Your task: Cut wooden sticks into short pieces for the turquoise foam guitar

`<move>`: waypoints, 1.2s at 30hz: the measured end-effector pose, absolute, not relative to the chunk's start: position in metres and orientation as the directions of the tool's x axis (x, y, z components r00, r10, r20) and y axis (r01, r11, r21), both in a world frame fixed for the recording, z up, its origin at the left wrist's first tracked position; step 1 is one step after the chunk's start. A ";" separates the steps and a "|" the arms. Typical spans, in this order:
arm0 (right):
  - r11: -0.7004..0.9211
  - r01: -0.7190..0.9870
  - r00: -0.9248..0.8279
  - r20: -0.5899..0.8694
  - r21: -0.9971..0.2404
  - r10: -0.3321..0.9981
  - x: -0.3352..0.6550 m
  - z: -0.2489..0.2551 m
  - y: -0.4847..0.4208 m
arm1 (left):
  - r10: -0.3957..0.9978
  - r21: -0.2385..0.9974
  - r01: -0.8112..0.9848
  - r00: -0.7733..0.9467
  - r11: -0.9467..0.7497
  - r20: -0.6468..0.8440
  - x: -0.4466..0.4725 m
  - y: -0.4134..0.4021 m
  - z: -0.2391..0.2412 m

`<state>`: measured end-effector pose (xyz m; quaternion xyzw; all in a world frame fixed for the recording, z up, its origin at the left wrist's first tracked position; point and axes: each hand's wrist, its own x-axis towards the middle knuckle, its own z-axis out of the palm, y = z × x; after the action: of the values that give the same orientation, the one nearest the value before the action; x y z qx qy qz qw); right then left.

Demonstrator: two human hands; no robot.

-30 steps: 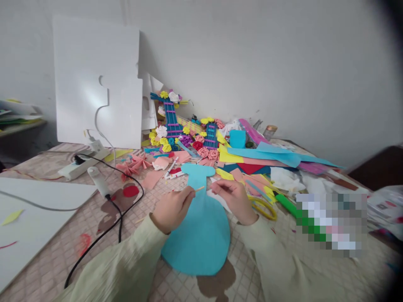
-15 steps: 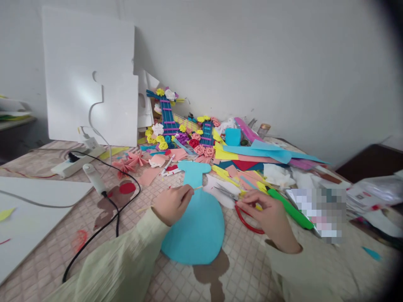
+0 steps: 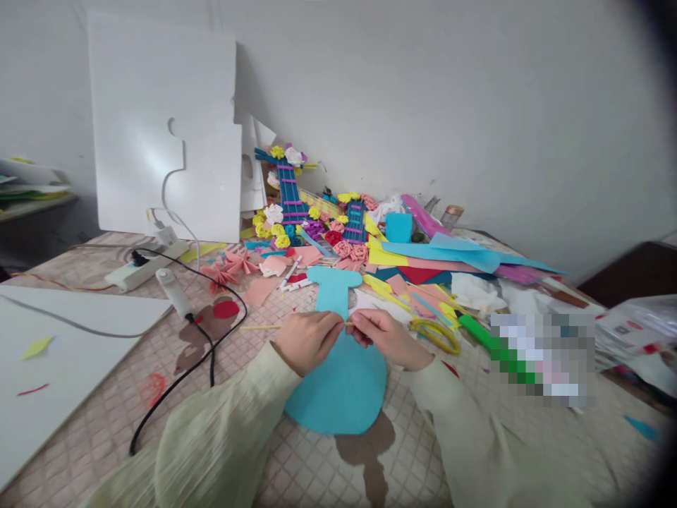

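Far left: white board [image 3: 63, 388], flat on the diamond-patterned table cover [image 3: 410, 462], bearing one yellow paper scrap [image 3: 37, 348]. Beyond it: white power strip [image 3: 124, 277], with a black plug and a white charger seated. Upright behind, against the wall: tall white panel [image 3: 206, 176], curved cut in its face. Just in front of the strip: white corded tool [image 3: 174, 293], black cable trailing toward the near edge; red disc [image 3: 226, 309] beside it.

Centre left: pink folded-paper stars [image 3: 240, 261]. Behind: dark blue guitar-neck model [image 3: 290, 192], trimmed with paper flowers; a smaller one [image 3: 355, 220] to its right.

Centre: thin stick [image 3: 259, 327], pale yellow, held level over the narrow part of the blue guitar-shaped cutout [image 3: 343, 391], which lies on the table cover, round end nearest the person. Left hand [image 3: 309, 342]: fingers curled about the stick, its tail jutting out leftward. Right hand [image 3: 391, 339]: thumb and fingertips pinching the other end, close beside the left.

Centre right: yellow scissor handle [image 3: 436, 335], near the right hand; blue paper sheets [image 3: 449, 248], heaped behind; green-barrelled item [image 3: 476, 335], partly obscured by pixelation. Far right: small blue scrap [image 3: 642, 427].
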<state>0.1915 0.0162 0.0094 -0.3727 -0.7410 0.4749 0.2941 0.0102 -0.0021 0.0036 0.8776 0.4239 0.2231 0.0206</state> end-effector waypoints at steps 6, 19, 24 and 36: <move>0.146 0.053 -0.453 0.106 -0.988 0.885 0.183 -0.010 0.011 | 0.760 0.276 0.716 0.542 -0.641 0.359 0.009 0.005 -0.005; 0.710 0.628 -0.598 0.386 -0.318 0.702 0.197 -0.013 0.015 | 0.813 0.123 0.807 0.558 -0.578 0.163 0.010 0.004 0.000; 0.698 0.714 -0.639 0.365 -0.046 0.677 0.192 -0.017 0.012 | 0.793 0.111 0.785 0.599 -0.609 0.112 0.013 0.001 0.003; 0.506 0.862 -0.448 0.425 -0.028 0.787 0.183 -0.024 0.009 | 0.816 0.096 0.811 0.568 -0.577 0.105 0.016 0.004 -0.005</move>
<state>0.1835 0.0086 -0.0238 -0.4878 -0.8453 -0.0965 0.1957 0.0158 0.0036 -0.0047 0.8853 0.4595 0.0690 0.0182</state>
